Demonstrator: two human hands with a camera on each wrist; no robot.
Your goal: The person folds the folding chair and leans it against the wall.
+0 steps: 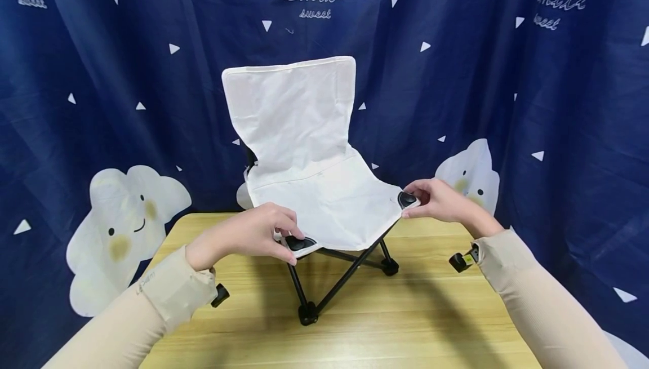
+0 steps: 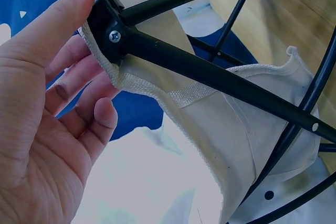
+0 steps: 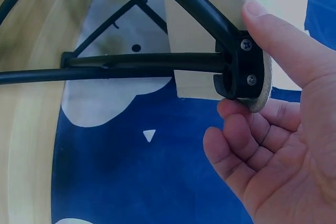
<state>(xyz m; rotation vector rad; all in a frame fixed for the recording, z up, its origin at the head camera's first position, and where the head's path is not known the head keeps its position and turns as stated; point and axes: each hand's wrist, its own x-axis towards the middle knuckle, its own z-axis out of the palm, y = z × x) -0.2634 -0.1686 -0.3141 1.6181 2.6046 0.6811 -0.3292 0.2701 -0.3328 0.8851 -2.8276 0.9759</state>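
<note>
A folding chair (image 1: 329,200) with a white fabric seat and back stands unfolded on the wooden table, its black tube legs crossed below. My left hand (image 1: 263,231) grips the chair's front left seat corner, thumb and fingers around the black plastic cap. At the front right corner, my right hand (image 1: 437,200) pinches the matching cap. From below, the left wrist view shows a screwed black joint (image 2: 107,27) between the left thumb and fingers. The right wrist view has a similar joint (image 3: 247,66) against the right thumb and fingertips. The chair's rear legs are mostly hidden by the seat.
A pale wood-grain table (image 1: 243,335) carries the chair. Behind it hangs a dark blue curtain (image 1: 436,93) printed with white clouds, triangles and lettering. Small black devices (image 1: 461,261) are strapped to both wrists over beige sleeves (image 1: 547,307).
</note>
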